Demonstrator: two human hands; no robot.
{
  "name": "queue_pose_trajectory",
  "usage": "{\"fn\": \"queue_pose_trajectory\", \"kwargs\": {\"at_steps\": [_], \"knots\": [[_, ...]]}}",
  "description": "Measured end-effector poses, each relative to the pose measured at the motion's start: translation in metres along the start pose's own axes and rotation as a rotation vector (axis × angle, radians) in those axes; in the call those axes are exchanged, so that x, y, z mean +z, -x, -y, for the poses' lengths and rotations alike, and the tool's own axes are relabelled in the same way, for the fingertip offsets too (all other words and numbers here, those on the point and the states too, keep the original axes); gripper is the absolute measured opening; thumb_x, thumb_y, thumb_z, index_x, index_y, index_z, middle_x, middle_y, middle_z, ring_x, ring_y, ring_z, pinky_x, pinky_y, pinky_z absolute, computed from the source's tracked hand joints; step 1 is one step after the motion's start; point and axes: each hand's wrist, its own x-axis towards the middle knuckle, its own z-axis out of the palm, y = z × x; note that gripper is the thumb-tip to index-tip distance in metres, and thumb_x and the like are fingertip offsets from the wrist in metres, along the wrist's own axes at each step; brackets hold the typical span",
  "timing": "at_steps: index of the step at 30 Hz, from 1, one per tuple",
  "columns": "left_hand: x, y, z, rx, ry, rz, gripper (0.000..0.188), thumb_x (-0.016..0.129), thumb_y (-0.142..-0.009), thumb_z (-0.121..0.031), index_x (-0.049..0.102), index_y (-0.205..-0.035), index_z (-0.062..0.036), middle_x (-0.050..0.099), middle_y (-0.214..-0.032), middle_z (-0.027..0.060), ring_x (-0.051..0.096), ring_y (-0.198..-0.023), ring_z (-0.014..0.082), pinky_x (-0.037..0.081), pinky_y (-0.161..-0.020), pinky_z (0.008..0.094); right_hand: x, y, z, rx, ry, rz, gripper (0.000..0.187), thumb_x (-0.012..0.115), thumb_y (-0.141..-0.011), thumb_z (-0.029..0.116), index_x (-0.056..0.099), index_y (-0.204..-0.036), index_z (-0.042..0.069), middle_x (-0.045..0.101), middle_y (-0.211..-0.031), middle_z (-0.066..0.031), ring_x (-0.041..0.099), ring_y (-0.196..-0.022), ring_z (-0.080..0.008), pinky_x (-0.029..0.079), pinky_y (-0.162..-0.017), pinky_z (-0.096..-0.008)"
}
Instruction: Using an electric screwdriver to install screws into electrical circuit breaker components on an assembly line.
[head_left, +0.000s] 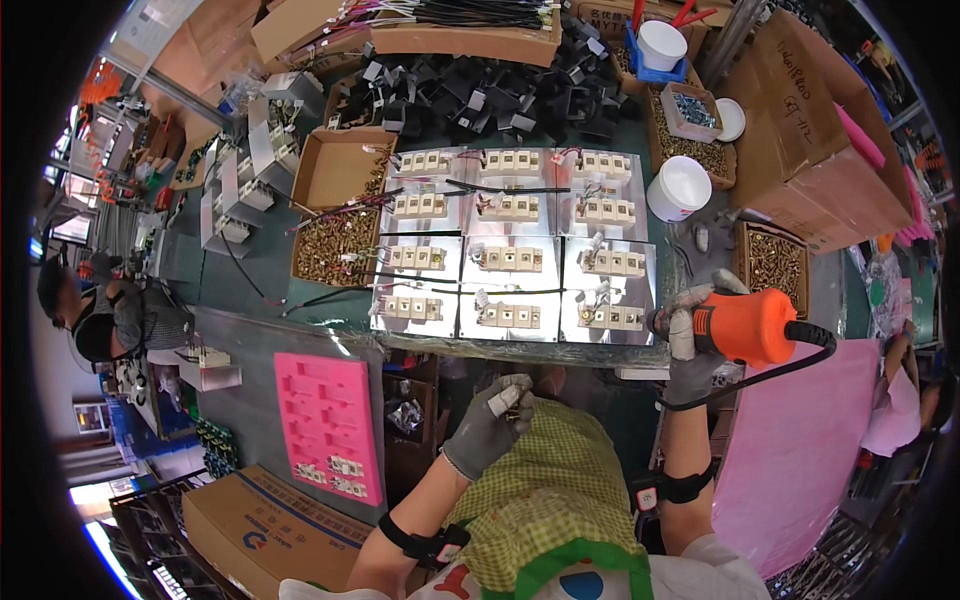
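My right hand [682, 335], in a grey glove with pale fingertips, grips an orange corded power screwdriver [755, 328] at the table's right front edge. Its nose points left, close to the nearest right metal plate [570, 335]. My left hand [485, 432], gloved alike, is closed in front of my checked apron [560, 470], with small brass-coloured screws [514, 411] showing at the fingers. Several shiny plates lie in rows on the table, each with a cream terminal block [508, 316]. Black cables [470, 291] run across them.
Brass screws fill a cardboard box [338, 250] left of the plates and another box [773, 265] at right. Behind lies a heap of black parts [490, 95]. A white tub [680, 188] and large carton [815, 140] stand right. Pink foam [325, 420] is at left; a person [135, 310] sits beyond.
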Motion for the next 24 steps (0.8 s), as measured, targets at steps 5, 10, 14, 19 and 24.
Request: {"fn": "queue_pose_trajectory", "kwargs": {"at_steps": [5,10,14,19,24], "knots": [[0.008,0.003,-0.001,0.021,0.000,0.006,0.024,0.056,-0.084,-0.016,0.051,-0.106,-0.0094,0.053,-0.089,0.0003,0.048,-0.077,0.0095,0.040,-0.064,0.0231,-0.007,-0.001,-0.012,0.105,-0.177,-0.001,0.059,0.060,-0.071,0.005,0.030,-0.122,0.001,0.051,-0.082,-0.0065,0.052,-0.069,-0.0132,0.047,-0.066,-0.0275],[0.025,-0.003,-0.009,0.009,0.008,0.119,0.025,0.055,-0.085,-0.016,0.049,-0.108,-0.0092,0.051,-0.090,0.0002,0.046,-0.075,0.0081,0.039,-0.063,0.0205,0.011,-0.003,0.032,-0.217,0.136,0.096,0.062,0.061,-0.073,0.008,0.028,-0.124,0.001,0.053,-0.081,-0.0079,0.052,-0.069,-0.0135,0.047,-0.062,-0.0289],[0.033,-0.008,-0.016,-0.126,0.162,0.250,0.026,0.055,-0.085,-0.018,0.048,-0.108,-0.0075,0.049,-0.086,0.0016,0.041,-0.068,0.0087,0.036,-0.058,0.0198,0.004,0.007,0.082,-0.523,-0.406,0.327,0.049,0.054,-0.080,0.004,0.030,-0.123,0.005,0.052,-0.074,-0.0084,0.050,-0.051,-0.0168,0.044,-0.043,-0.0306],[0.038,-0.006,-0.028,-0.197,0.192,0.341,0.024,0.053,-0.085,-0.013,0.048,-0.107,-0.0056,0.049,-0.085,0.0027,0.037,-0.065,0.0094,0.033,-0.053,0.0199,0.055,0.054,0.129,-0.480,-0.424,0.165,0.067,0.058,-0.076,0.015,0.023,-0.130,-0.004,0.046,-0.072,-0.0035,0.042,-0.050,-0.0092,0.039,-0.047,-0.0216],[0.041,0.000,-0.044,-0.219,0.123,0.375,0.024,0.055,-0.085,-0.016,0.049,-0.106,-0.0059,0.049,-0.085,0.0010,0.038,-0.066,0.0082,0.033,-0.054,0.0192,0.061,0.062,0.121,-0.493,-0.394,0.212,0.066,0.058,-0.075,0.014,0.025,-0.128,-0.006,0.047,-0.072,-0.0045,0.043,-0.046,-0.0096,0.040,-0.045,-0.0226]]}}
